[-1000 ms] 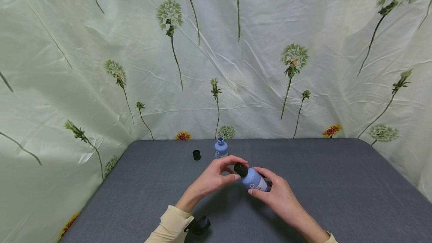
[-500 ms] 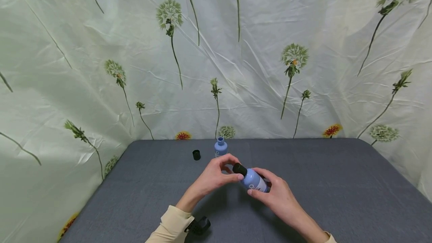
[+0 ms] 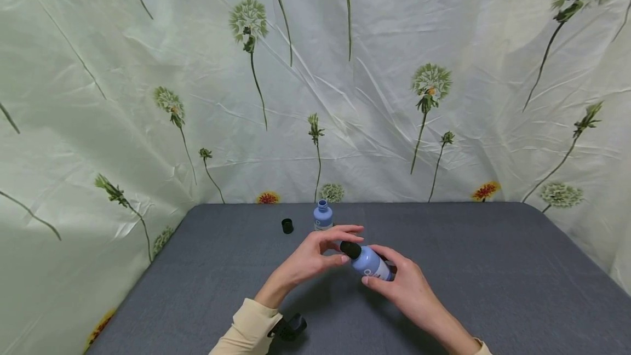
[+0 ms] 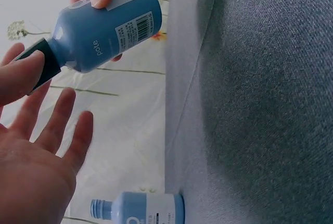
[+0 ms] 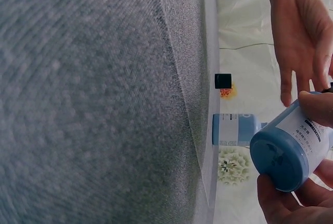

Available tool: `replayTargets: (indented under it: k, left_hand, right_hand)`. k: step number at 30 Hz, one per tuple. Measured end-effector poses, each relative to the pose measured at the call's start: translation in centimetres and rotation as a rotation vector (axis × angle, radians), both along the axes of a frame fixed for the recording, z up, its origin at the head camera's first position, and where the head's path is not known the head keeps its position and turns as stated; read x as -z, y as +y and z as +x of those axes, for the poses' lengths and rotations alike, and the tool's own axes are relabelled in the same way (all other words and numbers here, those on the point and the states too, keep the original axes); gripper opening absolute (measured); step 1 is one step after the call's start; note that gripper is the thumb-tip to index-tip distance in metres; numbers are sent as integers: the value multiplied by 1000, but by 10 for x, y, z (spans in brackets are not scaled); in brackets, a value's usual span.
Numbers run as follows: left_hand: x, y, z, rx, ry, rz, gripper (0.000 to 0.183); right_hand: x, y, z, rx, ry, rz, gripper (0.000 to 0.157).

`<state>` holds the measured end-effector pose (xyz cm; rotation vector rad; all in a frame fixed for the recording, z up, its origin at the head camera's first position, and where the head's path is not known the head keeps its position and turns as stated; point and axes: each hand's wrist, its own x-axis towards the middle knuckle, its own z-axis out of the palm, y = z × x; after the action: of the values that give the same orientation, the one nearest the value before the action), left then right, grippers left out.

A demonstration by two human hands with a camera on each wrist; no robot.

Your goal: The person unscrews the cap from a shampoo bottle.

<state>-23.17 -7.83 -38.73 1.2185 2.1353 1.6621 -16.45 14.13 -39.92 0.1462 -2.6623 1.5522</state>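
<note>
My right hand [image 3: 406,284] grips a blue plastic bottle [image 3: 368,263] with a white label, tilted above the table with its neck to the upper left. Its black screw cap [image 3: 351,249] sits on the neck. My left hand [image 3: 315,253] pinches this cap between thumb and index finger; in the left wrist view the thumb [image 4: 26,75] lies across the cap and the other fingers are spread. Behind the left hand a second blue bottle [image 3: 322,216] stands upright, uncapped, its lower part hidden in the head view. A loose black cap [image 3: 287,226] lies left of it.
A dark grey cloth covers the table [image 3: 473,278]. White fabric with printed dandelions [image 3: 374,97] hangs behind and beside it. A black wrist camera [image 3: 291,327] is strapped below the left sleeve.
The left hand's fingers curled in around the cap, then stretched out over it again. The right hand and its bottle stay nearly still; the standing bottle and loose cap have not moved.
</note>
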Motion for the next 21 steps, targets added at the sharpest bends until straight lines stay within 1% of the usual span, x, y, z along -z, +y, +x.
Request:
replayTargets:
  k: [3, 6, 8, 15, 21]
  left_hand:
    - [0, 0, 1, 27, -38, 24, 41]
    - [0, 1, 1, 21, -64, 20, 43]
    - [-1, 1, 1, 1, -63, 1, 43]
    - [-2, -1, 1, -114, -18, -81, 34]
    - [-2, -2, 1, -173, -4, -100, 31]
  right_hand:
    - [0, 0, 0, -1, 1, 3, 58]
    - [0, 0, 0, -1, -4, -2, 58]
    - [0, 0, 0, 1, -8, -7, 58]
    - [1, -1, -1, 4, -9, -7, 58]
    - [1, -1, 0, -15, 1, -22, 55]
